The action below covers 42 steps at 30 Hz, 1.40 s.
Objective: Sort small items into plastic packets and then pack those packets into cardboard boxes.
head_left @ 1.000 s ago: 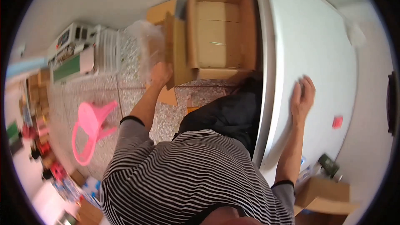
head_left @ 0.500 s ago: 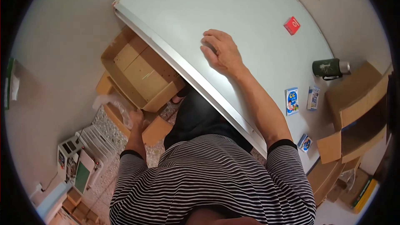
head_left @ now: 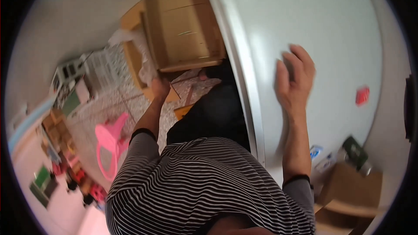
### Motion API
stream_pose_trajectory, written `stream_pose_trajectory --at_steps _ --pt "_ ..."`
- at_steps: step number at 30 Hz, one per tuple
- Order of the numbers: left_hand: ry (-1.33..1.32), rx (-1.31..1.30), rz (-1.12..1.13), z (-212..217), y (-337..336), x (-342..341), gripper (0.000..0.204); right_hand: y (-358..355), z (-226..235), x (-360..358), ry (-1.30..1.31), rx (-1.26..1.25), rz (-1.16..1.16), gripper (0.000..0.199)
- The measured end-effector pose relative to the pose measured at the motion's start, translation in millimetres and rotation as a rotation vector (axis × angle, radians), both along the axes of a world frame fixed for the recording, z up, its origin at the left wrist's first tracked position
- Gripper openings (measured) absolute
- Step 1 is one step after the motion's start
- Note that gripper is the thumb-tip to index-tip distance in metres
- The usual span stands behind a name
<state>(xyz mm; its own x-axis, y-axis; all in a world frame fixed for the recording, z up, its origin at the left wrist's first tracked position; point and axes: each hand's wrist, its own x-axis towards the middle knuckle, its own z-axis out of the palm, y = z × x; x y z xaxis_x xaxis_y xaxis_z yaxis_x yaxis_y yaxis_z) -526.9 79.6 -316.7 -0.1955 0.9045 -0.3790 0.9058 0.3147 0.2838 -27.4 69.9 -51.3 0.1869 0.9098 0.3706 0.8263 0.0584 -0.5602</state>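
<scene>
My right hand (head_left: 297, 78) is over the pale grey-white tabletop (head_left: 331, 21), its fingers apart and loosely bent, holding nothing. Below the table's left edge, my left hand (head_left: 160, 89) is closed at the near corner of an open cardboard box (head_left: 183, 35). A crumpled clear plastic bag (head_left: 147, 67) lies right beside that hand. The left fingertips are hidden, so what they grip does not show. Inside the box I see bare brown cardboard with a thin light streak on its bottom. Another brown cardboard piece (head_left: 130, 21) sits behind and under the box.
A red small box (head_left: 362, 95) lies on the table's right side. Nearer stand a dark green flask (head_left: 355, 151), blue-and-white packets (head_left: 315, 151) and an open carton (head_left: 352, 187). On the speckled floor are a pink plastic chair (head_left: 111, 137) and a white rack (head_left: 102, 69).
My view has turned left, bringing the pink chair into sight. The right hand has stayed over the table, its fingers a little more spread. The left hand remains low by the box and bag.
</scene>
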Motion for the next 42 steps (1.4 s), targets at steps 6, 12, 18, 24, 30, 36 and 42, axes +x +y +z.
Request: stream_pose_trajectory --at_steps 6,12,18,24,30,36,42 --pt "0.308 -0.062 -0.047 55 -48 10 0.030 -10 -4 15 -0.037 -0.149 0.035 0.020" --pt "0.310 -0.079 0.103 65 -81 27 0.029 -9 -5 21 0.002 -0.177 0.078 0.019" --pt "-0.165 -0.012 0.016 44 -100 4 0.038 13 11 -7 0.046 -0.169 0.077 0.020" --pt "-0.258 0.230 0.856 4 -120 -39 0.068 98 72 -114 0.085 -0.306 0.381 0.024" --pt "-0.895 -0.188 1.718 -27 -70 -36 0.085 245 -21 -246 -0.121 -0.440 0.977 0.038" --pt "-1.576 -0.204 1.508 -158 -56 -83 0.080 303 -140 -380 -0.583 -0.435 1.069 0.053" --pt "-1.971 0.401 1.393 -217 -123 -94 0.064 272 -150 -395 -0.204 -0.378 1.208 0.048"
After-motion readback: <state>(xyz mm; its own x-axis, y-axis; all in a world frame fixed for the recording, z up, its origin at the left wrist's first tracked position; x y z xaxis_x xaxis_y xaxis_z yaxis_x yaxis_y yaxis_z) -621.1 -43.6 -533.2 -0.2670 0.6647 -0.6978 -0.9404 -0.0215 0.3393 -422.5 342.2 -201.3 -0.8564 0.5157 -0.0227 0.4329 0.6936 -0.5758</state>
